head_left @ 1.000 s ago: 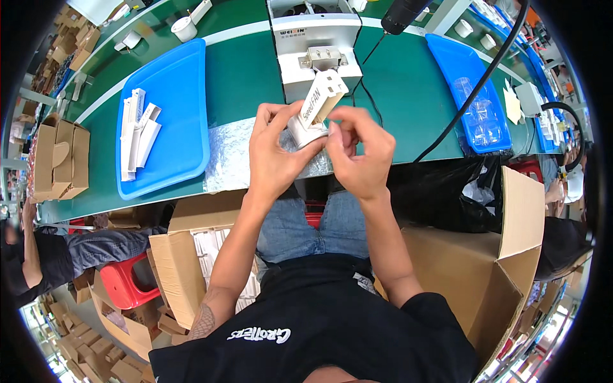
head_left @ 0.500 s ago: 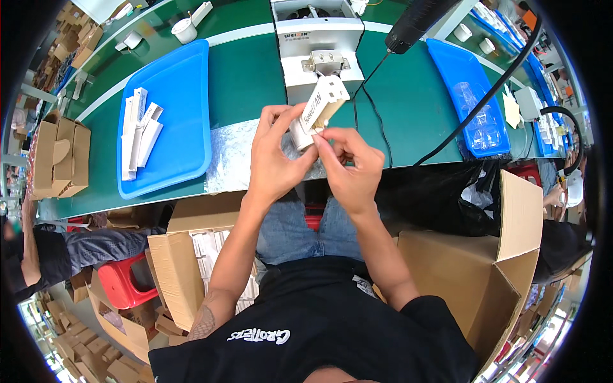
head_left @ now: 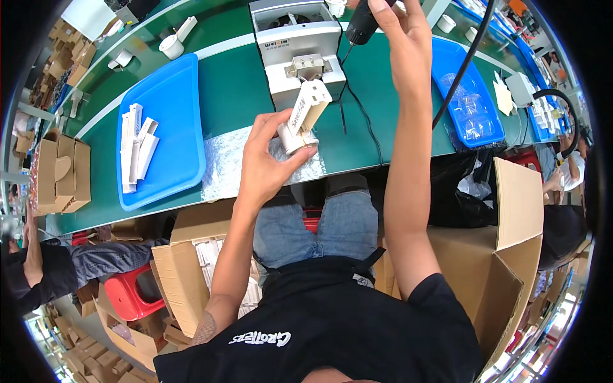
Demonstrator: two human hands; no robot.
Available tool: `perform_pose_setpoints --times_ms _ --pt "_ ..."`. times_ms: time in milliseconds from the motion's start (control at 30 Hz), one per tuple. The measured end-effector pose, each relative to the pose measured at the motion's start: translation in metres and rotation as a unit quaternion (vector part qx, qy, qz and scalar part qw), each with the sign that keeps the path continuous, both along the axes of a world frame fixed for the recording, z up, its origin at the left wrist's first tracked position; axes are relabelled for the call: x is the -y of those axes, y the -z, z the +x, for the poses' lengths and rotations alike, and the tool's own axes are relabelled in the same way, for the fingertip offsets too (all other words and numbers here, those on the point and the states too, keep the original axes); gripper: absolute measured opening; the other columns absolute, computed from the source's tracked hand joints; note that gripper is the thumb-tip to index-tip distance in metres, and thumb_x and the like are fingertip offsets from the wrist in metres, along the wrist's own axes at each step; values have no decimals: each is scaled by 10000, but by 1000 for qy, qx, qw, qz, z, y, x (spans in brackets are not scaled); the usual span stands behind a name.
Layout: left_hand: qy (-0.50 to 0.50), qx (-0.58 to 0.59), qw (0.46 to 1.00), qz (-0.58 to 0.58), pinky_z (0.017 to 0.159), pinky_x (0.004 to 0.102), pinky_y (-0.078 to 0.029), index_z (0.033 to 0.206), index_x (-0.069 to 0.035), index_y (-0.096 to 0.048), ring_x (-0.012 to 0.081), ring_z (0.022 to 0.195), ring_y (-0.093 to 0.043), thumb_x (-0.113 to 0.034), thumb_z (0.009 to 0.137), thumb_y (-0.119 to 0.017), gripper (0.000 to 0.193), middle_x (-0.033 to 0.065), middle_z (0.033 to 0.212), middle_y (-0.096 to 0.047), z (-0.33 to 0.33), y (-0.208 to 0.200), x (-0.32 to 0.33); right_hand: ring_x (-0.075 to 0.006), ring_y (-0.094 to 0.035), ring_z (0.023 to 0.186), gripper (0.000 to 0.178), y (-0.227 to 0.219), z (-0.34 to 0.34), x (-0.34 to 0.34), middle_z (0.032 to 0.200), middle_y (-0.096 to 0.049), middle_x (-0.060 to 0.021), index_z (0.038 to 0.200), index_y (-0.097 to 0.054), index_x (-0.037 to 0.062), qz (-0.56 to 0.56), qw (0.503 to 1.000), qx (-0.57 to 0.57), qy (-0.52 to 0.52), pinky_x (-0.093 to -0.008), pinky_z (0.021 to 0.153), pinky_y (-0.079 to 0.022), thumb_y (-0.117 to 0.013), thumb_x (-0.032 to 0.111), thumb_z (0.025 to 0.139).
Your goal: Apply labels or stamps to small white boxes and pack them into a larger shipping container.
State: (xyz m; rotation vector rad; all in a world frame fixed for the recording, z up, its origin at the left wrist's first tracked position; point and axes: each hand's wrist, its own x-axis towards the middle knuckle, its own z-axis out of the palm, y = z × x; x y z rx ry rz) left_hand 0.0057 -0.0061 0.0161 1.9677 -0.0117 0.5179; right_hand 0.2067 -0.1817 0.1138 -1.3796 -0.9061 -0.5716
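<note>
My left hand (head_left: 263,156) holds a white plastic housing (head_left: 309,108) by its round base, thumb on one side and fingers on the other. The housing's long narrow body stands tilted up from that base, just above a sheet of silvery bubble wrap (head_left: 223,159) at the bench's near edge. At the top edge, my right hand (head_left: 412,48) is raised and closed round a black electric screwdriver (head_left: 362,29). The tool's thin bit points down and left; its upper part is out of view.
Beyond the housing stands a boxy white machine (head_left: 281,66) with an open top bin. A blue tray (head_left: 171,127) with white strips lies left; another blue tray (head_left: 447,64) holds clear plastic pieces, right. Black cables cross the green bench (head_left: 233,86). Cardboard boxes (head_left: 517,210) flank my legs.
My right hand has left the housing and gone up and right to grip the screwdriver, which has shifted left. My left hand still holds the housing, now slightly lower.
</note>
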Motion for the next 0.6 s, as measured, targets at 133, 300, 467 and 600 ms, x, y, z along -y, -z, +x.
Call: perform_pose_setpoints --times_ms 133,300,467,600 --pt "-52 -19 994 -91 1015 354 -514 1358 3 -625 227 1118 -661 -81 782 -924 654 108 1206 -664 -3 21 -10 -230 -706 835 483 -7 -40 -8 946 -658 -108 1444 -456 15 178 952 -215 -127 -324 684 -581 -664 138 1026" --pt "-66 -19 993 -97 1033 353 -512 1367 3 -611 222 1127 -663 -76 787 -922 663 110 1223 -676 3 20 -8 -157 -565 533 540 -29 -52 -5 751 -577 -93 1536 -391 24 176 928 -172 -280 -282 476 -465 -580 292 1106" --pt "-56 0 996 -71 1027 351 -513 1352 -24 -635 219 1122 -665 -70 771 -924 650 104 1218 -680 8 20 -3 -120 -534 467 375 -61 -48 -39 680 -572 -52 1397 -516 34 186 958 -72 -206 -239 432 -428 -566 288 1125" --pt "-63 -8 995 -79 1028 349 -513 1352 -25 -636 221 1125 -667 -73 769 -925 652 109 1224 -683 7 20 -1 -70 -514 474 304 -72 -39 -70 686 -570 -11 1165 -564 59 162 962 5 -218 -218 422 -418 -687 318 1066"
